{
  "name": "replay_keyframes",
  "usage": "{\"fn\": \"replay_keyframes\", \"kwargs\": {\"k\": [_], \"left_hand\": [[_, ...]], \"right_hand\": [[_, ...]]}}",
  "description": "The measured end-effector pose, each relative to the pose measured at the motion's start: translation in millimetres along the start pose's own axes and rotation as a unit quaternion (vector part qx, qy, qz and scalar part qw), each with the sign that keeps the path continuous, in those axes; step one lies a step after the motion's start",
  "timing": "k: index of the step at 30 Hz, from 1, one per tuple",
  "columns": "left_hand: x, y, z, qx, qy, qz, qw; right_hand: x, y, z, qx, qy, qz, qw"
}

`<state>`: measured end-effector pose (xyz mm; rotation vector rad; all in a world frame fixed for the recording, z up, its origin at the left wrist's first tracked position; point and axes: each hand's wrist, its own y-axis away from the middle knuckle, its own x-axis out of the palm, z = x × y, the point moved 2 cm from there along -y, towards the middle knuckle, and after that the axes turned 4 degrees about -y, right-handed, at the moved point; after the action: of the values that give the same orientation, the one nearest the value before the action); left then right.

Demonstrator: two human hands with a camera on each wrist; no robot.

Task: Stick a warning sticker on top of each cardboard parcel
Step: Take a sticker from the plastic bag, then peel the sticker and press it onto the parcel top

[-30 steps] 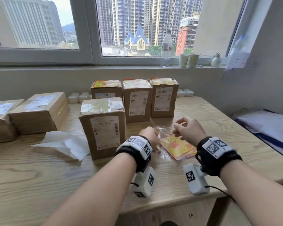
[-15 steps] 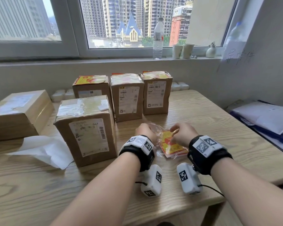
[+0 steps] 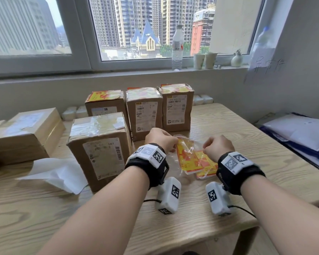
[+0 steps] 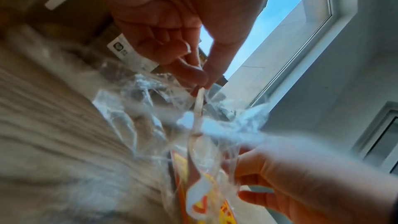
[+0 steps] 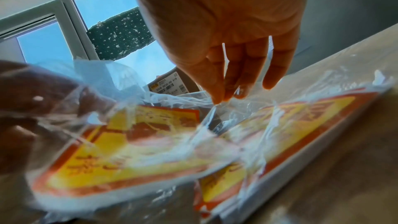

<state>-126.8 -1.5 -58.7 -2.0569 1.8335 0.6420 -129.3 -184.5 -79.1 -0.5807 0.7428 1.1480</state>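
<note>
A clear plastic bag (image 3: 191,144) of yellow-and-red warning stickers (image 3: 204,165) lies on the wooden table (image 3: 238,129) in front of me. My left hand (image 3: 174,141) pinches the top edge of one sticker sheet (image 3: 186,159) between thumb and finger (image 4: 193,74) and holds it tilted, partly out of the bag. My right hand (image 3: 205,150) pinches the crumpled bag film (image 5: 215,106) with its fingertips (image 5: 217,91). The nearest cardboard parcel (image 3: 99,148) has a taped top without a sticker. Three parcels (image 3: 144,111) behind it carry yellow stickers on top.
Flat cardboard boxes (image 3: 26,133) lie at the far left. A loose white backing paper (image 3: 53,172) rests left of the nearest parcel. A water bottle (image 3: 177,46), cups and a small vase stand on the windowsill. Papers and folders (image 3: 298,131) lie to the right.
Both hands closed on the bag. The left hand has drawn one sticker sheet up and left out of it, while the right hand gripped the bag film.
</note>
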Motion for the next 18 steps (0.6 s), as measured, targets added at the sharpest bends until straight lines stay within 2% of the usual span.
{"fn": "replay_keyframes", "kwargs": {"k": [6,13,15,18], "left_hand": [[-26,20,-23,0.054,0.068,-0.041,0.995],[-59,38,-42,0.132,0.064,-0.131,0.98],[-66,41,-44,0.142,0.068,-0.127,0.979],[-76,45,-44,0.127,0.1,-0.109,0.981]], "right_hand": [[-8,10,4,0.007,0.033,-0.016,0.999],[-17,23,5,0.016,0.06,-0.021,0.998],[-21,25,13,0.006,0.02,-0.023,1.0],[-28,31,40,-0.069,-0.111,-0.027,0.991]]}}
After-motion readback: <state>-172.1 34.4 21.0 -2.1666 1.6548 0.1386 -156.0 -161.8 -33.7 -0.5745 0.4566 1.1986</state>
